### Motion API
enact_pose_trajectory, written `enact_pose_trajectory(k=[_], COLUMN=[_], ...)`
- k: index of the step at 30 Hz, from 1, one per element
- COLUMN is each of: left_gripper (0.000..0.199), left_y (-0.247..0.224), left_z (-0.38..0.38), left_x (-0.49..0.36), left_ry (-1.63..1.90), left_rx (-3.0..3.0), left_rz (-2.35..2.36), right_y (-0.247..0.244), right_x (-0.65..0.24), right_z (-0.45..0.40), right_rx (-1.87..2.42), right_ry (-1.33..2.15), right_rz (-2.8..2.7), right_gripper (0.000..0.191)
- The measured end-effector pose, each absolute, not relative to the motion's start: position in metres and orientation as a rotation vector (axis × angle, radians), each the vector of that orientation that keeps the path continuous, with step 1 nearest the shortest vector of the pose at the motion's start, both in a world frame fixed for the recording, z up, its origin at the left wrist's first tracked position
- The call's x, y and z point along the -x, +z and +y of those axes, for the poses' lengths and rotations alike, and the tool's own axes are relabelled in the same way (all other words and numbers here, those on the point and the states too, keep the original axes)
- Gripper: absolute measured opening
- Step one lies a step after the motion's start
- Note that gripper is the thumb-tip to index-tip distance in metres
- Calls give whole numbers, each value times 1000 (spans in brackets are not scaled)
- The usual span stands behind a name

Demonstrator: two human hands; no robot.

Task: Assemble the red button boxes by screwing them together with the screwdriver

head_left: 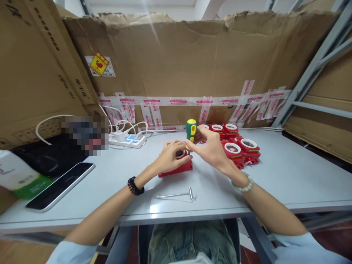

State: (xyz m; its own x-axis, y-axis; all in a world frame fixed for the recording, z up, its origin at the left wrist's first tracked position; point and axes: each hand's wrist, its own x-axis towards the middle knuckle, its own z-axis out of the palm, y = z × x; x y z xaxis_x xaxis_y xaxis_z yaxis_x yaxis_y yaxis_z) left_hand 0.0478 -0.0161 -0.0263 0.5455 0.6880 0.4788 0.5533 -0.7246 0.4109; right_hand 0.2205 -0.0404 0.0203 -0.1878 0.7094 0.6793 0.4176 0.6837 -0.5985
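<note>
Screwdriver: green-and-yellow handle, over the right end of the red unit in front of you.
Axis: long axis near vertical, butt end up, shank down toward the unit; tip contact too small to make out.
Right hand: yours, gripping the handle between thumb and fingers from the right.
Left hand: yours, wrapped over the red unit, thumb on the near side, fingers across the far side.
Red unit: flat on the table, long side running left to right, right end slightly farther from you; white ring faces up.
T-shaped metal tool: lies nearer you, long axis left-right, crosspiece at right.
Other red units: grouped right, beyond your right hand.
</note>
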Motion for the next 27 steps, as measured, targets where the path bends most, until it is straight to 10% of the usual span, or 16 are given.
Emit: enact_pose_trajectory(k=[27], left_gripper=[8], left_y=[-19], left_z=[-20], left_x=[-46], left_ry=[633], left_rx=[-2798], left_rz=[932], right_y=[18], right_x=[-222], right_z=[-35], right_rx=[929], right_ry=[367], right_rz=[-1755], right_gripper=[14])
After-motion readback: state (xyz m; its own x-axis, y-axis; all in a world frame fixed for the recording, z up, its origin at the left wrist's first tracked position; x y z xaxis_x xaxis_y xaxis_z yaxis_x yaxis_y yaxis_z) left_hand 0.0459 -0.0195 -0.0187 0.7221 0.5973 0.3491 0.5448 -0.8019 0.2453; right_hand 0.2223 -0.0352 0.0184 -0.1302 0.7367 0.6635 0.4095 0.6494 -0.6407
